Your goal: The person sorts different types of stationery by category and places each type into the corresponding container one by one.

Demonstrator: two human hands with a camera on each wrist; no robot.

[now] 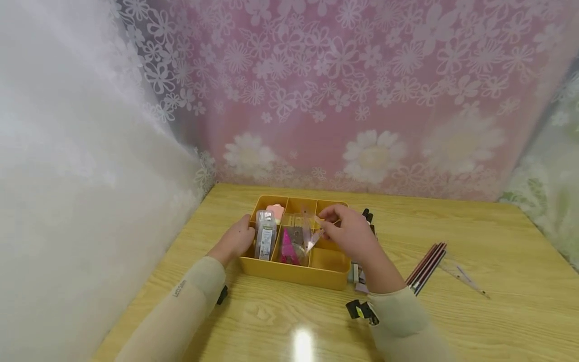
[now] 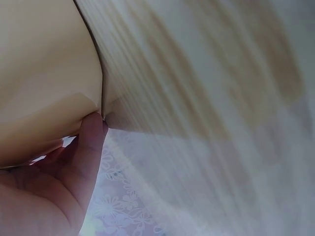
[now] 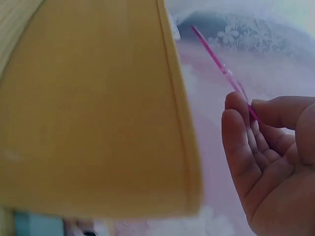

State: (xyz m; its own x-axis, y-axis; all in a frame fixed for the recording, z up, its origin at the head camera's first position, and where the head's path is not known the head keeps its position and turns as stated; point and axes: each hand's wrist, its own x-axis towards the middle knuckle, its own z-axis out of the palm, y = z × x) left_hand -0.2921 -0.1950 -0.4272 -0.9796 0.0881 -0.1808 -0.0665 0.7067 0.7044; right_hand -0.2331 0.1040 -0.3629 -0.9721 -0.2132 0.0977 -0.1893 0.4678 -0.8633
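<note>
A yellow compartment box (image 1: pixel 294 273) sits on the table. My left hand (image 1: pixel 236 239) grips its left wall; in the left wrist view the thumb (image 2: pixel 91 142) presses against the box. Over the middle and right compartments, my right hand (image 1: pixel 353 234) pinches a thin transparent pink set square (image 1: pixel 307 234) between thumb and fingertips. In the right wrist view the set square (image 3: pixel 216 61) appears edge-on, above the box rim. Inside the box are a clear bottle-like case (image 1: pixel 266 236) with a label, a pink item (image 1: pixel 275 212) and a magenta triangular piece (image 1: pixel 288 249).
Black-capped pens (image 1: pixel 368 217) lie behind the right forearm. Small blocks, perhaps erasers (image 1: pixel 359 279), sit beside the box's right front corner. Several pencils (image 1: pixel 427 266) and a clear pointed tool (image 1: pixel 468 280) lie farther right. A floral curtain (image 1: pixel 339 100) hangs behind the table.
</note>
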